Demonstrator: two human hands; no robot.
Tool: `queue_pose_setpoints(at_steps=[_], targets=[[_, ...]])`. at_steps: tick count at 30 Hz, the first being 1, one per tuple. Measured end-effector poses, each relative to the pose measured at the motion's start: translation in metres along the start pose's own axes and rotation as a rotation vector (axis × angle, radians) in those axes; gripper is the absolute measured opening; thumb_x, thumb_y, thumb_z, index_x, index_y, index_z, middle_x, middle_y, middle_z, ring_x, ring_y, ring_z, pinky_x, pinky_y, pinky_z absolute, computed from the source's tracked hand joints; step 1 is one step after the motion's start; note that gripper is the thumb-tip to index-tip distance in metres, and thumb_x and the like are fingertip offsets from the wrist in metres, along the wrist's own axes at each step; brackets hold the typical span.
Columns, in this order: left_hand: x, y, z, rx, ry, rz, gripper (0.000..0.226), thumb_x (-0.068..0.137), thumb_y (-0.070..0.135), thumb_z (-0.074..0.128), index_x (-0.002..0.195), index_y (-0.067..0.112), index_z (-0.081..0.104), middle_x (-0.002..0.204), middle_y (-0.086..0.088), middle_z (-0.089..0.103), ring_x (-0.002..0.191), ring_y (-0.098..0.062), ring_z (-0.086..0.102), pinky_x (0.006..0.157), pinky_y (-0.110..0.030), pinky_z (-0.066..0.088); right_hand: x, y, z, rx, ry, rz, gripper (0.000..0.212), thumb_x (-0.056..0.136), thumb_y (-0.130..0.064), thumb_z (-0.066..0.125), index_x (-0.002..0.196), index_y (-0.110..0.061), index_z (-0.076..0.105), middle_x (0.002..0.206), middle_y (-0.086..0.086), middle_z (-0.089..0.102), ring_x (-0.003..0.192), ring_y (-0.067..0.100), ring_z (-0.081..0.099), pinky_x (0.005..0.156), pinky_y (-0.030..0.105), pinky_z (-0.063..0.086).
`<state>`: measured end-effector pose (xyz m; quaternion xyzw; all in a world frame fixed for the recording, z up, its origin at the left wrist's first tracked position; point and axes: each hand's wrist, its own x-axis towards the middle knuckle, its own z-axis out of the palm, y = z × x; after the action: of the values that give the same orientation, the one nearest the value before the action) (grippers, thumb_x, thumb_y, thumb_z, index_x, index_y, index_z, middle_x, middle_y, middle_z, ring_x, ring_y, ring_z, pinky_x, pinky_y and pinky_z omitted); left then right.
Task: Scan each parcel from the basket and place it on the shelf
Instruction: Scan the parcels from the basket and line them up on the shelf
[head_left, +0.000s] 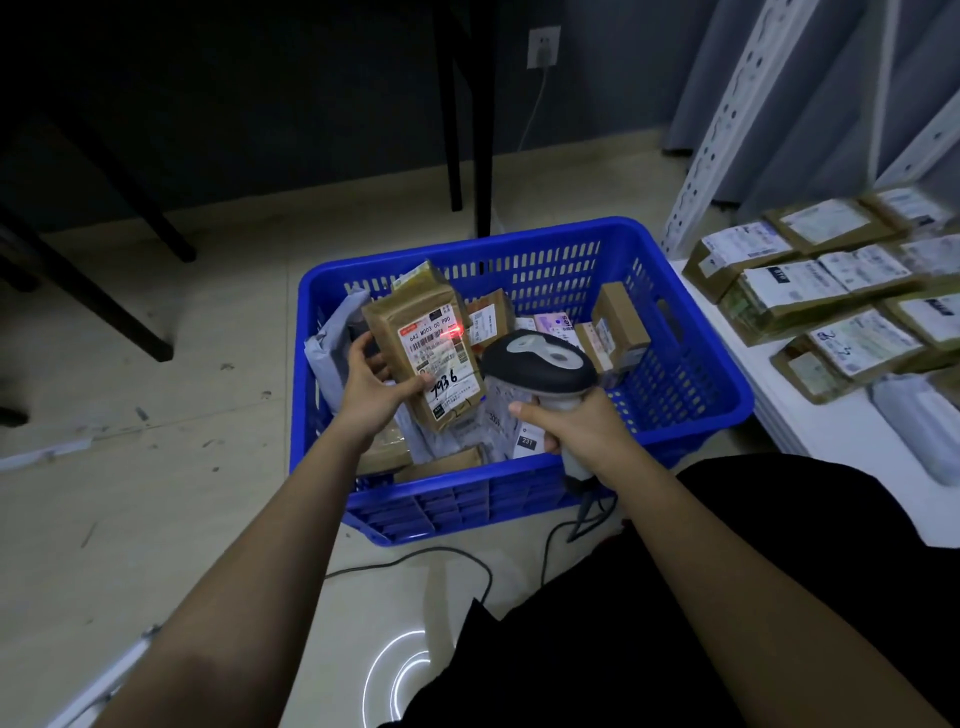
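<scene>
Dim room, dark upper left, ring glare on floor (400, 670), wide-angle edge bending

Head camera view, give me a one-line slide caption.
Left hand holds a brown parcel over the blue basket while the right hand scans it.

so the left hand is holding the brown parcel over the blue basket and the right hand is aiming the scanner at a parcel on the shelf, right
Not quite. In the head view the right hand aims the scanner at the brown parcel that the left hand holds over the blue basket; its red light falls on that label, not on the shelf.
</scene>
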<state>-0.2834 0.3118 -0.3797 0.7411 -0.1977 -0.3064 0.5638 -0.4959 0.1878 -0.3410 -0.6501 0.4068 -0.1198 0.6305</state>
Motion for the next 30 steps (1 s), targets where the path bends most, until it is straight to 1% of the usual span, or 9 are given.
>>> queue_pose_setpoints(at_steps=[10,12,15,18,21,24,27,29,30], targets=[[-0.002,0.001,0.008,0.000,0.005,-0.016,0.094,0.072,0.013,0.081,0.144,0.019,0.022,0.135,-0.006,0.048,0.113,-0.015,0.053,0.078,-0.020,0.048,0.001,0.001,-0.001,0.048,0.059,-0.032,0.015,0.079,-0.012,0.078,0.080,-0.012,0.063,0.043,-0.016,0.058,0.041,-0.004,0.054,0.043,0.015,0.044],[-0.004,0.009,0.014,-0.024,0.014,-0.003,0.092,0.072,0.014,0.081,0.143,0.019,0.023,0.135,-0.005,0.049,0.112,-0.014,0.054,0.080,-0.021,0.049,0.002,-0.005,-0.005,0.073,0.095,-0.055,0.013,0.080,-0.012,0.078,0.084,-0.009,0.066,0.048,-0.012,0.061,0.043,-0.001,0.054,0.046,0.018,0.046],[-0.002,0.034,0.037,-0.043,0.028,0.068,0.093,0.071,0.016,0.082,0.143,0.020,0.024,0.132,-0.001,0.052,0.117,-0.015,0.054,0.092,-0.029,0.048,0.010,-0.025,-0.025,0.128,0.232,-0.096,0.021,0.080,-0.015,0.078,0.096,-0.005,0.067,0.068,0.001,0.066,0.047,0.000,0.057,0.045,0.017,0.046],[0.002,0.074,0.082,-0.077,-0.001,0.140,0.092,0.073,0.015,0.081,0.144,0.021,0.024,0.129,0.002,0.052,0.114,-0.013,0.054,0.097,-0.033,0.046,0.020,-0.049,-0.070,0.181,0.414,-0.122,0.034,0.078,-0.020,0.079,0.105,-0.003,0.067,0.077,0.004,0.069,0.048,0.001,0.058,0.044,0.017,0.045],[0.005,0.113,0.145,-0.102,-0.104,0.205,0.091,0.072,0.017,0.082,0.143,0.021,0.025,0.128,0.001,0.052,0.114,-0.015,0.056,0.098,-0.037,0.048,0.016,-0.065,-0.133,0.177,0.608,-0.136,0.033,0.079,-0.024,0.079,0.102,-0.002,0.067,0.066,0.001,0.063,0.040,0.003,0.053,0.044,0.020,0.044],[0.002,0.147,0.215,-0.159,-0.243,0.232,0.089,0.071,0.018,0.083,0.141,0.021,0.027,0.131,0.000,0.053,0.115,-0.016,0.057,0.100,-0.041,0.048,-0.004,-0.063,-0.199,0.223,0.776,-0.113,0.032,0.080,-0.023,0.077,0.103,-0.004,0.067,0.068,0.000,0.062,0.042,0.006,0.055,0.042,0.018,0.044],[-0.013,0.169,0.290,-0.171,-0.376,0.234,0.076,0.076,0.014,0.079,0.134,0.018,0.030,0.123,0.003,0.055,0.109,-0.011,0.058,0.096,-0.029,0.050,-0.032,-0.036,-0.256,0.284,0.856,-0.049,0.034,0.082,-0.026,0.076,0.106,-0.005,0.066,0.071,0.003,0.064,0.052,0.012,0.056,0.051,0.023,0.048],[-0.028,0.177,0.337,-0.148,-0.454,0.215,0.061,0.080,0.016,0.076,0.123,0.016,0.032,0.108,0.009,0.055,0.095,-0.002,0.057,0.080,-0.011,0.048,-0.052,-0.010,-0.284,0.359,0.900,-0.041,0.035,0.082,-0.024,0.076,0.107,-0.001,0.067,0.074,0.007,0.066,0.055,0.014,0.057,0.056,0.027,0.049],[-0.034,0.178,0.359,-0.137,-0.496,0.191,0.057,0.081,0.018,0.075,0.119,0.015,0.032,0.102,0.011,0.053,0.089,-0.001,0.056,0.074,-0.009,0.046,-0.061,0.002,-0.295,0.405,0.931,-0.049,0.035,0.082,-0.022,0.076,0.108,-0.001,0.067,0.077,0.006,0.068,0.058,0.014,0.059,0.056,0.026,0.050]])
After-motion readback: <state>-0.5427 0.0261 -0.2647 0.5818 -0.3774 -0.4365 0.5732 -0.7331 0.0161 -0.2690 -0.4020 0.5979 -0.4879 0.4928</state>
